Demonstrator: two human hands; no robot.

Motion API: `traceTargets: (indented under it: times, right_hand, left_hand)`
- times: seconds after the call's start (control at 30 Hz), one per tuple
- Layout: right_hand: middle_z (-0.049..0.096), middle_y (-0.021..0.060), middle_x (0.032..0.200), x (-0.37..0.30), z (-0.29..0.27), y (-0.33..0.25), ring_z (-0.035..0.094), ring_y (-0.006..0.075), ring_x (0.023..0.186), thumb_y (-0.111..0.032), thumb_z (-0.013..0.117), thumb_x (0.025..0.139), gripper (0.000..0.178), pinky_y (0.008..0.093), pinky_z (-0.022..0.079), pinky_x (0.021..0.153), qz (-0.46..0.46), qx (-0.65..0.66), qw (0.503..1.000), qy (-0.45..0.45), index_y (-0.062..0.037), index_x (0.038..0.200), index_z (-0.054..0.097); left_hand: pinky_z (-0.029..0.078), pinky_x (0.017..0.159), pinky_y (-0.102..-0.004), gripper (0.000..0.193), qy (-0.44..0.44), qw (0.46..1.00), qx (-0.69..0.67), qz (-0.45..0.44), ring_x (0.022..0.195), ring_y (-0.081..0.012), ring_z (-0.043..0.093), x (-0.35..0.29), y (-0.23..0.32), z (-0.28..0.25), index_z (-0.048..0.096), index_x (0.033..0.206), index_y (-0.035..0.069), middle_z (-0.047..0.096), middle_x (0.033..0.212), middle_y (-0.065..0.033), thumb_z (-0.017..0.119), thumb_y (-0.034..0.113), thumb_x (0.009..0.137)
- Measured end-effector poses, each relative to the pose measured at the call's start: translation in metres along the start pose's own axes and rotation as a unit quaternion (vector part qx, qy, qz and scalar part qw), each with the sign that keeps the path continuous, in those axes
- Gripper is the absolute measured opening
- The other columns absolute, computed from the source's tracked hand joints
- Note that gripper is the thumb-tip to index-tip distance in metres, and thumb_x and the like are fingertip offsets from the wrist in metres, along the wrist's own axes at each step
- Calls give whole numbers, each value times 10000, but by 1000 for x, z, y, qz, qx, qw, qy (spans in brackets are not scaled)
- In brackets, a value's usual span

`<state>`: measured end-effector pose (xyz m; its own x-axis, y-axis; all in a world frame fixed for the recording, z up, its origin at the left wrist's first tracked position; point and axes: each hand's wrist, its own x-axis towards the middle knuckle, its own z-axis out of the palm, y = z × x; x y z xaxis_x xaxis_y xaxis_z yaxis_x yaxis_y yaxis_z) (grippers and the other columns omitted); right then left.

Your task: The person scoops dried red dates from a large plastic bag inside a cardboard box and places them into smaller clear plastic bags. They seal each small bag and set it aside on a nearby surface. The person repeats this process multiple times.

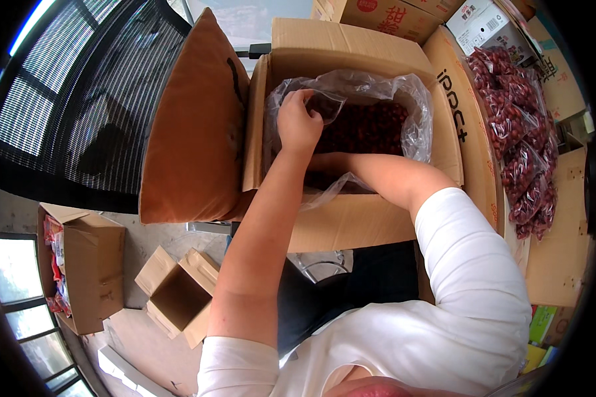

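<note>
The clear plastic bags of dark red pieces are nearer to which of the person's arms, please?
Right. The right arm is left of those bags, reaching into the open brown cardboard box; the left arm is farther left.

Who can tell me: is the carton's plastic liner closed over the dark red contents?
No: the plastic liner gapes open beside the left hand, showing the dark red contents.

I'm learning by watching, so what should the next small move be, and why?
Perhaps the right hand should lift some dark red pieces toward the clear plastic in the left hand: the left pinches that plastic beside the pile, the right sits low in the open box, mostly hidden, and filled bags of similar red pieces lie alongside.
</note>
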<state>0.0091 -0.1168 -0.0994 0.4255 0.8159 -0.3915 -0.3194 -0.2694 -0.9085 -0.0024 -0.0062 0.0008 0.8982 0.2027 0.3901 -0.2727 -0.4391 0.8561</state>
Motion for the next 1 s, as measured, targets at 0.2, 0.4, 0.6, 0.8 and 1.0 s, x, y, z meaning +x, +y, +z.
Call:
traceTargets:
  times: [0.2,0.4,0.6,0.8,1.0]
  right_hand:
    - [607,71,1135,-6,2,3,594,191,957,-69,702,769,520,315,494,789,4,-13,1000,2,-50,1255,519]
    - [611,66,1120,-6,2,6,599,184,935,-75,702,773,512,308,499,765,6,-26,1000,-12,-57,1251,520]
    - [615,60,1104,-2,6,6,605,176,912,-80,702,776,504,302,504,742,-3,-35,999,-26,-65,1247,520]
    - [619,54,1089,-3,8,7,611,169,890,-86,702,780,497,295,510,718,-1,-55,998,-35,-72,1242,521]
    - [623,49,1074,-4,9,2,617,161,868,-91,702,784,489,289,515,695,-3,-84,995,-47,-80,1238,521]
  left_hand:
    - [493,819,-401,307,-1,1000,1,10,931,-347,601,0,-1,2,630,967,10,621,959,-157,601,-48,666]
    - [499,812,-402,303,-5,1000,1,23,919,-344,612,1,-3,3,637,956,11,633,950,-152,603,-55,662]
    - [509,707,-338,324,-5,999,36,33,759,-274,635,0,-8,5,657,1000,33,652,968,-130,620,-28,684]
    - [510,709,-339,315,1,998,48,35,736,-271,635,0,-12,4,654,996,31,652,970,-126,620,-16,686]
    - [491,837,-404,332,-44,999,3,18,956,-351,600,-2,-9,4,638,986,-9,622,993,-172,606,-43,657]
